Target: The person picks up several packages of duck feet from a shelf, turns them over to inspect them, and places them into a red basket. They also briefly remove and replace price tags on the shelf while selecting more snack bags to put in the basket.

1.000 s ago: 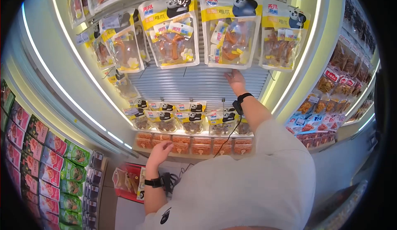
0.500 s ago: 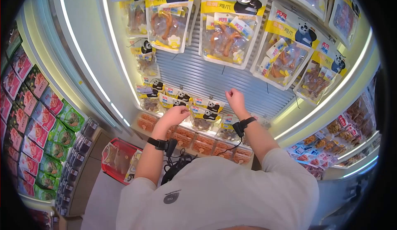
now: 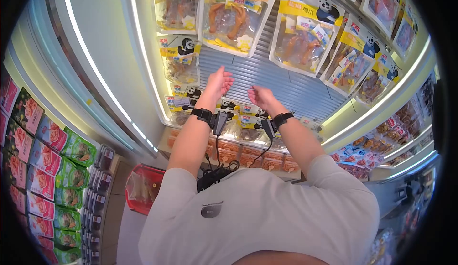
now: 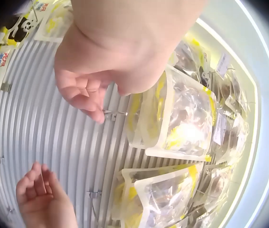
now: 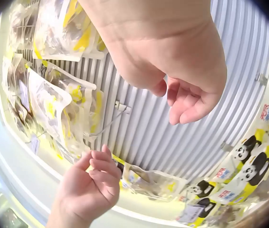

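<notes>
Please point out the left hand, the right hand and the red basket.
Left hand (image 3: 219, 83): head view, middle of the hand.
Right hand (image 3: 262, 97): head view, middle of the hand.
Red basket (image 3: 135, 205): head view, the wall at its lower edge.

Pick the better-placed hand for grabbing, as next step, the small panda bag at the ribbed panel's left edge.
Probably the left hand: it looks empty and is nearer the small panda bag. The right hand looks empty too, but sits farther across the ribbed panel, beyond the left.
</notes>
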The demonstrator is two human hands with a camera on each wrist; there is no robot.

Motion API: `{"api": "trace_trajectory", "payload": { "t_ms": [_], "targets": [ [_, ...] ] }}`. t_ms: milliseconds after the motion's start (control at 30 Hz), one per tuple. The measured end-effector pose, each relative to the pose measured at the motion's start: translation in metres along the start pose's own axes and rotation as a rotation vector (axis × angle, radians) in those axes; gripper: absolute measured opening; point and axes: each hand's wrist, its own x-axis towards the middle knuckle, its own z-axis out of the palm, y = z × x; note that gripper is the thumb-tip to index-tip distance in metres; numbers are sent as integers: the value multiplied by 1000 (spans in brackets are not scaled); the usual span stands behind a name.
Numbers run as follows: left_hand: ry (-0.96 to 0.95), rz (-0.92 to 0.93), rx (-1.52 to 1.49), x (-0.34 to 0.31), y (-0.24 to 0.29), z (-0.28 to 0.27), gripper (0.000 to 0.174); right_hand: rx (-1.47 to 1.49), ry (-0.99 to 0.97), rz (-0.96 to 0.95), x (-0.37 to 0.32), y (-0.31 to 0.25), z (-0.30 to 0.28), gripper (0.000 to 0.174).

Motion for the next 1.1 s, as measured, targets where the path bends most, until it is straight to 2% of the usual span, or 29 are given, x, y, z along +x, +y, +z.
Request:
{"api": "trace_trajectory", "payload": {
  "t_ms": [67, 200, 300, 400, 467, 500, 600, 633, 667, 733, 767, 833, 867, 933, 1000, 1067, 1100],
  "targets": [
    [-98, -86, -178, 7, 9, 5, 48, 108, -14, 24, 20, -17, 28, 22],
    [-211, -142, -372, 25, 10, 3, 49, 57, 4, 37, 47, -44, 65, 30],
    [-282, -176, -372, 32, 15, 2, 46, -74, -151, -20, 73, -59, 69, 39],
    [-275, -155, -465, 41, 17, 1, 40, -91, -135, -4, 70, -70, 94, 36],
    [-293, -150, -477, 45, 16, 0, 36, -136, -57, -54, 84, -76, 98, 32],
    [-320, -140, -426, 48, 15, -1, 32, -124, -145, -89, 93, -75, 95, 28],
    [-299, -128, -481, 53, 15, 1, 25, -236, 4, -251, 109, -81, 94, 22],
    [-295, -121, -522, 54, 15, 0, 25, -227, -34, -263, 118, -84, 93, 18],
    [-295, -113, -516, 54, 15, 3, 23, -269, -29, -250, 109, -87, 99, 18],
    [-294, -110, -536, 54, 13, 6, 21, -660, -113, -507, 78, -88, 120, 17],
    [-284, -104, -520, 54, 13, 5, 20, -683, -116, -493, 82, -91, 121, 17],
    [-266, -107, -519, 55, 13, 3, 19, -986, 15, -480, 91, -95, 123, 17],
    [-255, -89, -507, 52, 15, 1, 18, -997, 10, -464, 100, -96, 122, 17],
    [-243, -72, -498, 49, 14, -3, 18, -617, 96, -233, 120, -97, 116, 17],
    [-236, -93, -496, 51, 18, -6, 18, -597, 87, -298, 114, -91, 126, 13],
    [-232, -59, -466, 50, 20, -9, 19, -538, 20, -214, 117, -98, 125, 9],
    [-250, -74, -480, 50, 20, -10, 20, -577, -9, -287, 122, -97, 119, 7]
  ]
}}
